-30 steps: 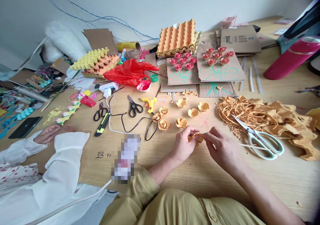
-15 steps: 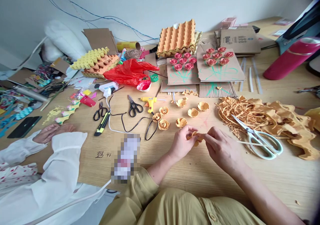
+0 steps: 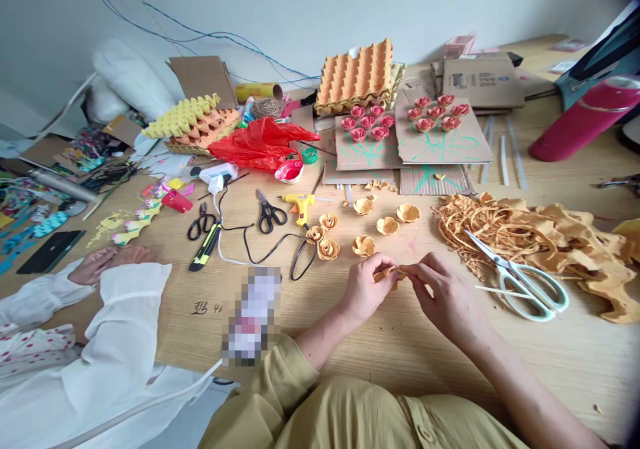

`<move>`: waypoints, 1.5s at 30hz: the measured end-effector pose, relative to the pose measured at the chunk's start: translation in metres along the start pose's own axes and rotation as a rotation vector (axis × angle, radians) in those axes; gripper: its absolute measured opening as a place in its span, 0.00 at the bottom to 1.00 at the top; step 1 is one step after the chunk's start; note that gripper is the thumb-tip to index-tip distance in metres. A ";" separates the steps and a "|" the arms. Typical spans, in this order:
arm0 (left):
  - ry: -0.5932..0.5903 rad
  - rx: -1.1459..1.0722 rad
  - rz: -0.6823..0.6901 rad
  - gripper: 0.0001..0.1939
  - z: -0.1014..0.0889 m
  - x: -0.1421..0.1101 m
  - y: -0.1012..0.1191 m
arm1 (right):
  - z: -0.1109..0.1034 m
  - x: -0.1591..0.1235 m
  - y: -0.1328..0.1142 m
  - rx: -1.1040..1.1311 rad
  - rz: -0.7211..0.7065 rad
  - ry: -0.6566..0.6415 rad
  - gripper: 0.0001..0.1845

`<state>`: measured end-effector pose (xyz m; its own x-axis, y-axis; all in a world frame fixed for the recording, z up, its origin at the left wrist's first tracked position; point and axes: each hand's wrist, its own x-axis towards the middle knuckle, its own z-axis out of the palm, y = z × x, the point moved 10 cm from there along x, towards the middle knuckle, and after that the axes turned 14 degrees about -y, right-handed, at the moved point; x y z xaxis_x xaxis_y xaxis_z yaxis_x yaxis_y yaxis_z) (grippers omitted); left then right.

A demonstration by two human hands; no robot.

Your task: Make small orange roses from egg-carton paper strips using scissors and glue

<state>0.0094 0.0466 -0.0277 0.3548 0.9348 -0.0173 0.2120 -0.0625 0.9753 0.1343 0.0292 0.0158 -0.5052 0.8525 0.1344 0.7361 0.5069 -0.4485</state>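
Between my two hands is an orange egg-carton flower cup [image 3: 393, 275], partly hidden by my fingers. My left hand [image 3: 367, 286] is closed on its left side, and my right hand [image 3: 440, 292] pinches its right edge between thumb and fingers. Just beyond, several orange petal cups [image 3: 387, 226] lie on the table. Three fuller orange roses [image 3: 328, 248] sit beside the yellow glue gun [image 3: 300, 208]. To the right, the scissors [image 3: 525, 282] with pale green handles lie partly on a heap of orange carton scraps [image 3: 530, 236].
Cardboard pieces [image 3: 443, 132] with red roses stand at the back, near stacked egg trays [image 3: 355, 76]. A pink bottle [image 3: 583, 119] is at the right. Black scissors [image 3: 271, 212], a cutter [image 3: 205, 248] and cords lie left. Another person's hands [image 3: 107, 262] rest at far left.
The flower cup has turned in my fingers, showing its edge more. My hands have shifted only slightly. The other person's sleeve has moved a little to the left.
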 end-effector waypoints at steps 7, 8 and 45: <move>0.018 0.001 0.072 0.03 -0.002 -0.002 0.005 | -0.008 -0.001 -0.011 -0.134 -0.045 0.039 0.14; 0.027 0.037 0.091 0.03 -0.003 -0.003 0.009 | -0.009 0.000 -0.008 -0.086 -0.030 0.046 0.14; 0.001 -0.199 0.062 0.03 0.006 0.000 -0.002 | -0.013 0.000 -0.003 0.006 -0.013 0.057 0.12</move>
<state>0.0146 0.0442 -0.0309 0.3609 0.9316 0.0439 0.0062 -0.0495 0.9988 0.1375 0.0296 0.0287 -0.4882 0.8518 0.1899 0.7271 0.5173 -0.4514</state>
